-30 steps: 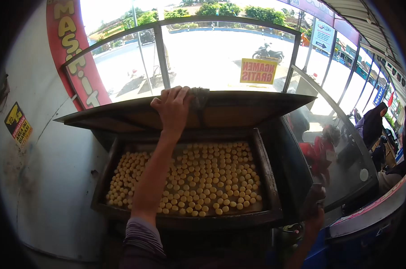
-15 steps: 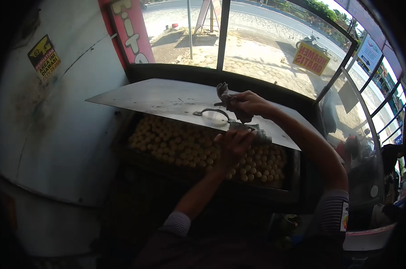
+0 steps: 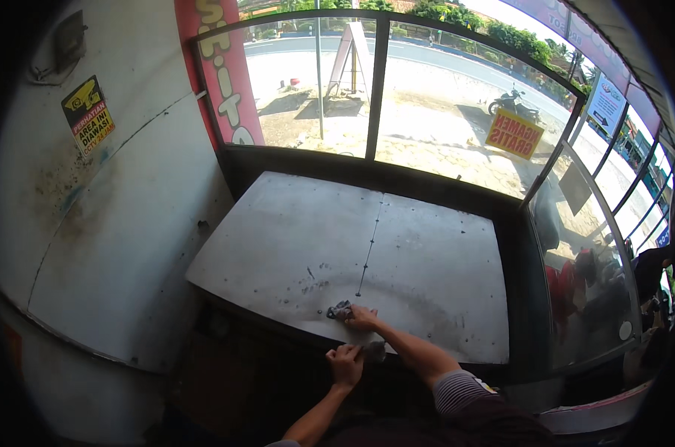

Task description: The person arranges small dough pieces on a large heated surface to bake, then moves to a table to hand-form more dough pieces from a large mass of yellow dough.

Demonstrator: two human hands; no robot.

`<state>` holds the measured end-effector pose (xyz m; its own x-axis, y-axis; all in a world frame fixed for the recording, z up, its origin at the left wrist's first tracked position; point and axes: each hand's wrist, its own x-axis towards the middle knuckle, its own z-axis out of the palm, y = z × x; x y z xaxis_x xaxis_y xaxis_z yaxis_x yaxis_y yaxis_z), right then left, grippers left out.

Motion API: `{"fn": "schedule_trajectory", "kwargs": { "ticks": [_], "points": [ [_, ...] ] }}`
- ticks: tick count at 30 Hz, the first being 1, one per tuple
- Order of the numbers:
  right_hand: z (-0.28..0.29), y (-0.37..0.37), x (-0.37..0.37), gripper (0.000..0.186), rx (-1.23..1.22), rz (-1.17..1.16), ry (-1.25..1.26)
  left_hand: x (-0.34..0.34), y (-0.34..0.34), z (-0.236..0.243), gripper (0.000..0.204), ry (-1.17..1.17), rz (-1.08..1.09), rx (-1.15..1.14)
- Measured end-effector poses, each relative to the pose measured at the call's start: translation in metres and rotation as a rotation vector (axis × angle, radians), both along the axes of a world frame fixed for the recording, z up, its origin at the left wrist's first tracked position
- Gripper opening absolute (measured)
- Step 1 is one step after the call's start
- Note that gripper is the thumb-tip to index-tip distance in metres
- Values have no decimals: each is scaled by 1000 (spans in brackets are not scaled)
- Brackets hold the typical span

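A large metal lid [image 3: 307, 238] lies flat, its surface scuffed and dented near the front. At its front edge, my left hand [image 3: 345, 365] is closed with a grey cloth [image 3: 374, 352] at its fingers. Whether the lid's handle is inside that grip is hidden. Just above it, my right hand [image 3: 363, 318] grips a second, crumpled grey cloth [image 3: 340, 310] that rests on the lid's front part. The round balls seen earlier are now covered by the lid.
A white wall panel [image 3: 121, 223] with a warning sticker [image 3: 88, 115] stands at the left. Dark-framed glass panes [image 3: 456, 112] rise behind and right of the lid. Beyond them are a sandwich board [image 3: 348, 59], a parked motorbike [image 3: 512, 104] and a road.
The lid has come down from its tilted position and now covers the tray of balls. Both my hands have moved lower and nearer to me, still with the cloths.
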<state>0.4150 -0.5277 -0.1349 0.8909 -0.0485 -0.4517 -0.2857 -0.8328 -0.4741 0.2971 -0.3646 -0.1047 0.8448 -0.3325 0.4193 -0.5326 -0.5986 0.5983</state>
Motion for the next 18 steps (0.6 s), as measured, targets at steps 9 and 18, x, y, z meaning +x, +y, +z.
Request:
{"fn": "schedule_trajectory", "kwargs": {
  "ticks": [9, 18],
  "points": [
    [-41, -10, -25, 69, 343, -31, -144, 128, -14, -8, 29, 153, 346, -65],
    [-11, -96, -365, 34, 153, -1099, -416, 161, -76, -11, 37, 221, 53, 783]
  ]
}}
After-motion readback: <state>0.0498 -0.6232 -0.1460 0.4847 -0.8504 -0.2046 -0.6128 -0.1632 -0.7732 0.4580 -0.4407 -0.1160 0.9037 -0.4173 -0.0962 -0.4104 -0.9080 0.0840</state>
